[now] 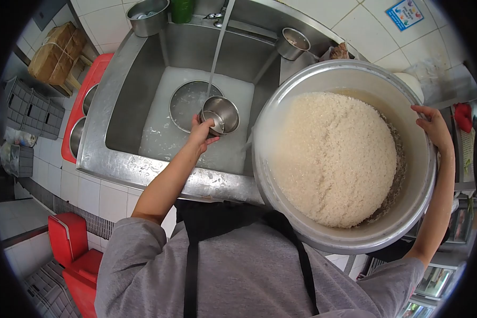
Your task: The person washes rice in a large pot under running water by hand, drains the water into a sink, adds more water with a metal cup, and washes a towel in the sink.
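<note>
My left hand (201,133) grips the rim of a small steel bowl (229,114) over the sink, under the water stream (218,53). Cloudy water (161,114) fills the lower part of the sink, and a round metal strainer or pan (183,103) lies in it beside the bowl. To the right stands a large metal pot (344,245), tilted, with a big mound of wet rice (336,159) and some cloudy water in it. My right hand (433,127) holds the pot's right rim, fingers curled over the edge.
A steel pot (148,26) and a green container (182,10) stand at the sink's back left. Another small steel pot (293,43) sits at its back right. Red furniture (87,111) with round metal containers is left of the sink; a red chair (77,249) is lower left.
</note>
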A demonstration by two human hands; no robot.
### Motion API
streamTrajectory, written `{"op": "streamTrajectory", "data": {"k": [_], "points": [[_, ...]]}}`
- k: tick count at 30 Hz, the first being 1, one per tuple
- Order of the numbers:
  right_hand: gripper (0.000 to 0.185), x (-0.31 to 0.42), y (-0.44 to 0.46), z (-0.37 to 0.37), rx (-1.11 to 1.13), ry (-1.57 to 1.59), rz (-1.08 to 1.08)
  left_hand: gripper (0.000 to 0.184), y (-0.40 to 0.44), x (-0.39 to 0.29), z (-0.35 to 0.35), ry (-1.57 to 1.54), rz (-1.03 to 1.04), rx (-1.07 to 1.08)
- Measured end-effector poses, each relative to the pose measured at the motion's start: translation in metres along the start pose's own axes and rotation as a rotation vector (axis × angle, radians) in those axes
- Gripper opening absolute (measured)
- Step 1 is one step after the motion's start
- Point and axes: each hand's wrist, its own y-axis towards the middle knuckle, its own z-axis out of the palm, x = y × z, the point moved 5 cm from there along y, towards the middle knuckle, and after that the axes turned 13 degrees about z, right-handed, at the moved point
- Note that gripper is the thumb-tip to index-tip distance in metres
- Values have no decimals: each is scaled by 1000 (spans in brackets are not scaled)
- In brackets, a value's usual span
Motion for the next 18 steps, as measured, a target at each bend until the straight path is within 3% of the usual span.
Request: {"op": "streamTrajectory", "data": {"k": [2, 5, 7, 10, 11, 13, 15, 17, 18], "points": [[34, -1, 1, -1, -12, -16, -71, 87, -5, -6, 6, -8, -3, 6], [34, 3, -4, -2, -35, -56, -7, 86, -9, -12, 10, 96, 89, -35], [33, 8, -9, -3, -63, -122, 14, 84, -8, -32, 6, 741, 482, -139], [33, 9, -10, -4, -107, -207, 35, 86, -4, -43, 5, 694, 572, -172], [33, 9, -10, -4, -123, -229, 36, 86, -3, -41, 7, 694, 569, -176], [32, 9, -10, -3, -117, -217, 36, 87, 1, -32, 13, 345, 545, -238], [32, 8, -10, -4, -119, -205, 35, 85, 1, -24, 24, 339, 549, -224], [32, 7, -9, -4, -87, -219, 52, 82, -16, -18, 42, 218, 210, -113], [32, 10, -10, -5, -89, -221, 48, 82, -16, -12, 43, 214, 211, -115]]}}
